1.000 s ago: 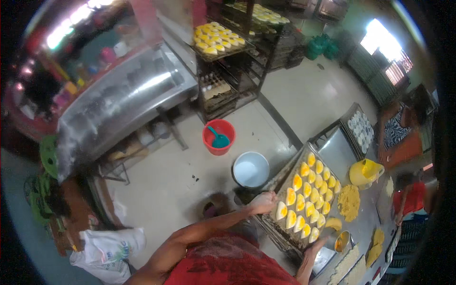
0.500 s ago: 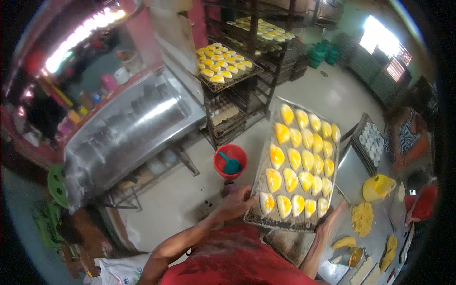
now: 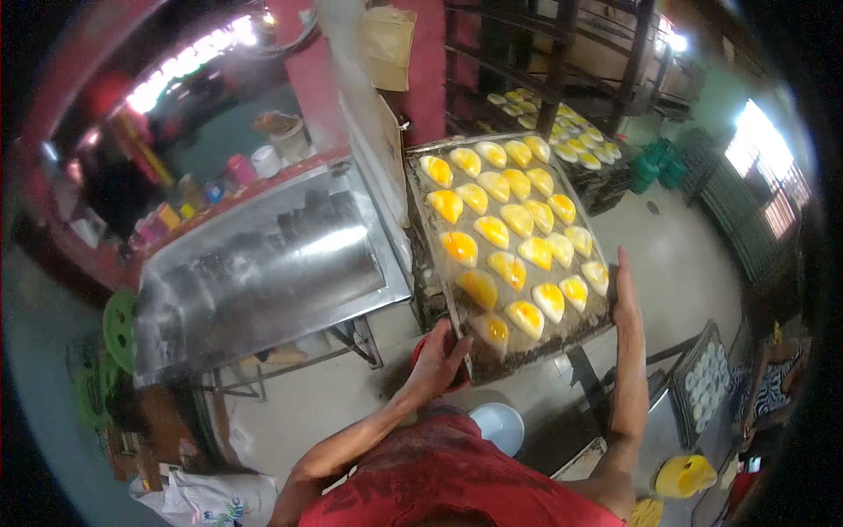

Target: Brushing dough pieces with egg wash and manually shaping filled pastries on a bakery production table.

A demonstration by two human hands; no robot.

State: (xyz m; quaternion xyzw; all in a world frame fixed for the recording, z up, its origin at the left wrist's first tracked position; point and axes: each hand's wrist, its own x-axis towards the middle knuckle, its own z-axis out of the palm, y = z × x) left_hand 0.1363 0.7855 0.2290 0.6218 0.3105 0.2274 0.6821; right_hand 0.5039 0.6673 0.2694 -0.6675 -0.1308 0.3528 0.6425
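- A large metal baking tray [image 3: 562, 338] is held up in the air, level with the dark rack [image 3: 562, 53] that stands beyond it.
- The left hand [image 3: 436, 358] is closed around the tray's near-left corner, fingers curled under the rim.
- The right hand [image 3: 624, 290] is pressed flat along the tray's right edge, fingers stretched out and not wrapped around it.
- The tray is filled with rows of folded pastries [image 3: 509, 233], pale dough with a glossy yellow top, spread from its near edge to its far edge.
- The step in hand is judged to be the carrying of the loaded tray toward the rack; a free shelf would have to be met squarely and the tray kept level, so that nothing slides toward the lower near edge.
- A second tray of similar yellow pastries [image 3: 562, 136] is already seated on a rack shelf, past the held tray's far edge.
- To the left, a long stainless steel counter [image 3: 263, 263] is seen.
- A white bucket [image 3: 499, 424] stands on the floor below the tray; its contents cannot be made out.
- A yellow jug [image 3: 685, 475] and a tray of small white rounds [image 3: 707, 382] are seen low on the right.
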